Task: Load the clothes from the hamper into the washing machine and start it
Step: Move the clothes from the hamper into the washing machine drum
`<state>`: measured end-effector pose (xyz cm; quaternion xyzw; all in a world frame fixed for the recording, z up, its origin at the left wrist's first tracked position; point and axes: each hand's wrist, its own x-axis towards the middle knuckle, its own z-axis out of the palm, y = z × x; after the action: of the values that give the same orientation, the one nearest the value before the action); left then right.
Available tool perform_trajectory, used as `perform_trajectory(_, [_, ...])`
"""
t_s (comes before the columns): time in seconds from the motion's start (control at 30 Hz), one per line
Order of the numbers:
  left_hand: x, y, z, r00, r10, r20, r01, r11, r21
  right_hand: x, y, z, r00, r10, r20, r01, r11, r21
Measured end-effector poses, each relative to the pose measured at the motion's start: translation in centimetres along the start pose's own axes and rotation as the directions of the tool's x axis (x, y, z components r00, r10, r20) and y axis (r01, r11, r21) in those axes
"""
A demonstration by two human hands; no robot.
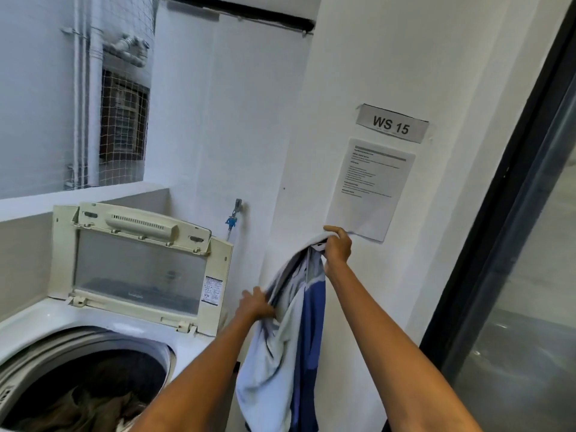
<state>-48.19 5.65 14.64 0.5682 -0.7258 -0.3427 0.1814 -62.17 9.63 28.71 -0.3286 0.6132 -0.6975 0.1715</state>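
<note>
A white and blue garment (280, 353) hangs in the air to the right of the top-loading washing machine (46, 319). My right hand (338, 246) grips its top edge, held high near the wall. Lower down, my left hand (255, 304) grips the garment's left side. The machine's lid (137, 263) stands open and upright. Dark and brown clothes (93, 397) lie inside the drum. The hamper is out of view.
A white wall behind carries a "WS 15" sign (392, 123) and a printed sheet (369, 188). A tap with a blue fitting (232, 218) sticks out beside the lid. A dark-framed glass door (514, 244) runs down the right side.
</note>
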Motion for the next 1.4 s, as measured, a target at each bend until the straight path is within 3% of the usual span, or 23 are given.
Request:
perform_trajectory(0.07, [-0.1, -0.7, 0.1, 0.998, -0.038, 0.051, 0.039, 0.999, -0.035, 0.1, 0.2, -0.8, 0.999, -0.041, -0.027, 0.039, 0.998, -0.051])
perform_trajectory(0.1, [0.0, -0.8, -0.4, 0.999, -0.04, 0.016, 0.041, 0.992, -0.119, 0.4, 0.5, -1.5, 0.996, -0.093, -0.006, 0.091, 0.978, -0.186])
perform_trajectory(0.13, [0.3, -0.5, -1.1, 0.997, -0.072, -0.036, 0.06, 0.965, -0.255, 0.5, 0.8, -2.4, 0.988, -0.143, 0.055, 0.154, 0.918, -0.366])
perform_trajectory(0.2, [1.2, 0.3, -3.1, 0.982, -0.178, -0.055, 0.121, 0.836, -0.536, 0.7, 1.8, -4.4, 0.966, -0.173, 0.192, 0.259, 0.685, -0.681])
perform_trajectory(0.27, [1.9, 1.6, -5.1, 0.982, -0.186, -0.031, 0.127, 0.774, -0.62, 1.1, 3.4, -6.1, 0.963, -0.135, 0.232, 0.268, 0.523, -0.809])
perform_trajectory(0.37, [2.5, 4.0, -7.1, 0.995, -0.09, -0.036, 0.046, 0.765, -0.642, 1.1, 4.9, -7.4, 0.986, 0.048, 0.163, 0.12, 0.479, -0.869])
perform_trajectory(0.43, [2.2, 5.0, -8.0, 0.997, 0.049, 0.058, -0.012, 0.858, -0.514, 1.1, 5.3, -7.5, 0.98, 0.143, 0.136, 0.039, 0.533, -0.845])
perform_trajectory(0.5, [1.4, 5.6, -9.1, 0.934, 0.166, 0.317, -0.076, 0.958, -0.277, 1.3, 5.7, -7.5, 0.993, 0.11, 0.046, -0.043, 0.689, -0.723])
perform_trajectory(0.57, [0.7, 5.9, -10.5, 0.858, 0.124, 0.499, -0.164, 0.986, 0.038, 1.9, 5.4, -7.5, 0.992, 0.095, -0.082, -0.124, 0.834, -0.538])
perform_trajectory(0.6, [0.4, 5.9, -11.0, 0.854, 0.062, 0.517, -0.22, 0.943, 0.251, 2.3, 5.3, -7.5, 0.987, 0.112, -0.115, -0.153, 0.874, -0.461])
perform_trajectory(0.67, [0.2, 5.6, -11.6, 0.902, 0.007, 0.431, -0.291, 0.748, 0.596, 2.6, 4.9, -7.2, 0.986, 0.144, -0.082, -0.164, 0.92, -0.357])
perform_trajectory(0.7, [0.4, 5.3, -11.5, 0.935, 0.041, 0.353, -0.287, 0.671, 0.684, 2.5, 4.8, -6.9, 0.989, 0.141, -0.041, -0.146, 0.933, -0.328])
perform_trajectory(0.73, [0.5, 5.1, -11.4, 0.956, 0.104, 0.274, -0.273, 0.662, 0.698, 2.5, 4.7, -6.5, 0.991, 0.137, 0.009, -0.127, 0.942, -0.311])
perform_trajectory(0.83, [0.3, 4.5, -10.6, 0.952, 0.294, 0.086, -0.293, 0.796, 0.529, 1.9, 4.1, -5.5, 0.969, 0.138, 0.206, -0.069, 0.948, -0.311])
perform_trajectory(0.93, [-0.3, 4.6, -9.7, 0.892, 0.451, 0.032, -0.449, 0.875, 0.18, 0.6, 2.4, -4.5, 0.893, 0.119, 0.435, 0.023, 0.951, -0.307])
perform_trajectory(1.0, [-1.1, 5.3, -9.1, 0.857, 0.514, -0.033, -0.514, 0.848, -0.129, -0.4, 0.7, -3.3, 0.828, 0.061, 0.557, 0.098, 0.963, -0.251])
perform_trajectory(1.07, [-2.1, 6.5, -8.7, 0.835, 0.537, -0.118, -0.539, 0.758, -0.367, -1.0, -0.7, -2.3, 0.786, -0.023, 0.617, 0.15, 0.977, -0.155])
perform_trajectory(1.23, [-2.6, 8.8, -8.0, 0.853, 0.433, -0.29, -0.521, 0.681, -0.515, -1.4, -1.1, -2.1, 0.743, -0.054, 0.667, 0.099, 0.995, -0.03])
perform_trajectory(1.3, [-2.1, 9.4, -7.9, 0.847, 0.337, -0.411, -0.521, 0.682, -0.514, -2.1, 0.3, -2.6, 0.767, -0.082, 0.636, 0.077, 0.996, 0.036])
perform_trajectory(1.33, [-2.1, 9.7, -7.9, 0.844, 0.28, -0.458, -0.513, 0.669, -0.537, -2.6, 1.5, -2.8, 0.782, -0.086, 0.618, 0.091, 0.996, 0.023])
perform_trajectory(1.4, [-2.5, 10.3, -8.8, 0.838, 0.152, -0.524, -0.498, 0.607, -0.62, -3.7, 4.7, -3.1, 0.766, -0.013, 0.643, 0.159, 0.972, -0.17])
